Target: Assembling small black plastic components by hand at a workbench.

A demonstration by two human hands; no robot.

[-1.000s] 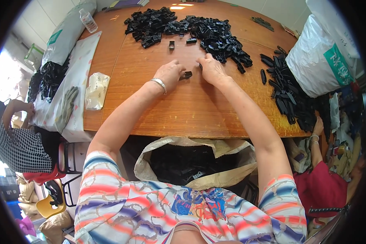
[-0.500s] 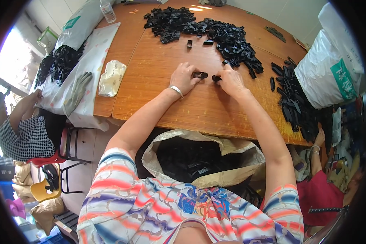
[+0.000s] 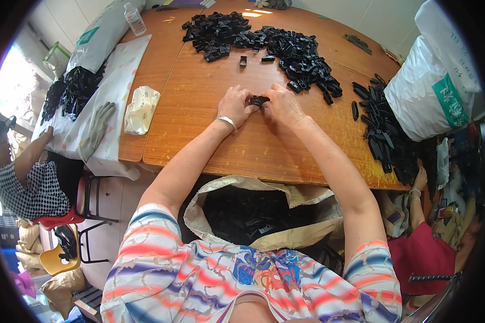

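Some black plastic (image 3: 259, 100) | between left fingers (image 3: 242, 93), right fingers (image 3: 276, 93) | black pile (image 3: 288, 47) beyond

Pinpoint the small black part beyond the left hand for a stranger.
On the brown table, find the large black heap along the far side. In front of it, beyond the left hand, lies one small black part. It points toward the person, while the loose part to its right lies crosswise.
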